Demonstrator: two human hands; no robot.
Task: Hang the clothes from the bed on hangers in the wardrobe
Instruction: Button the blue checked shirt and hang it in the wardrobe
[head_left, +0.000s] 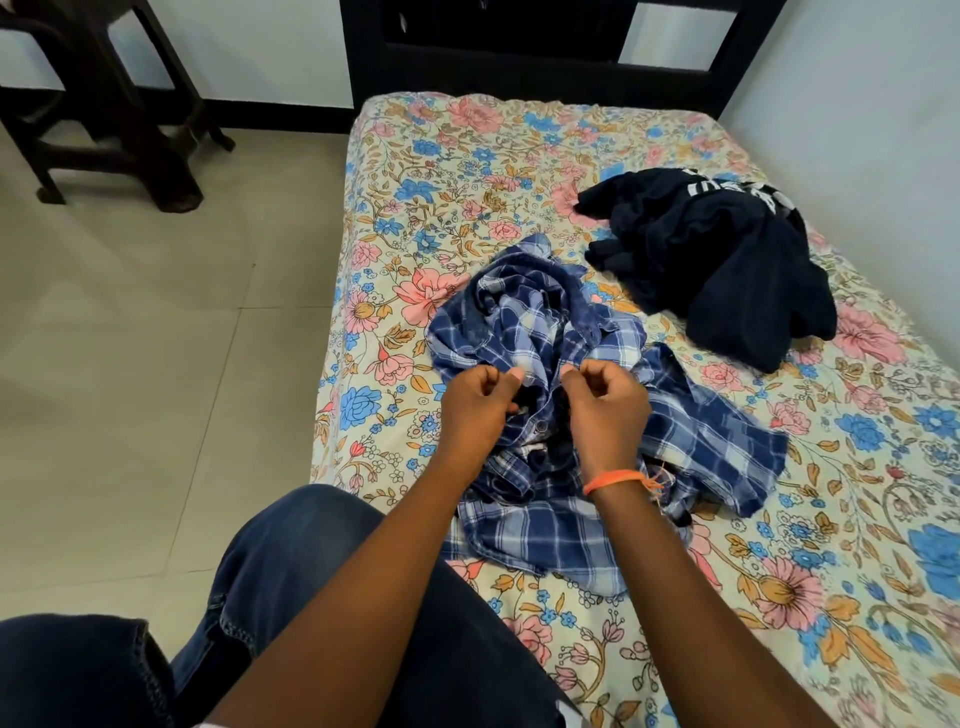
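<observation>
Blue plaid shirt (582, 415) lies crumpled mid-bed (467, 171), left hand (475, 410) and right hand (608, 410) pinching its fabric; dark garment (727, 265) heaped at two o'clock.

Blue-white plaid shirt (582, 410) crumpled mid-bed (467, 171), front placket facing up. Dark navy garment (727, 265) with white print bunched beyond it, near right edge.
</observation>
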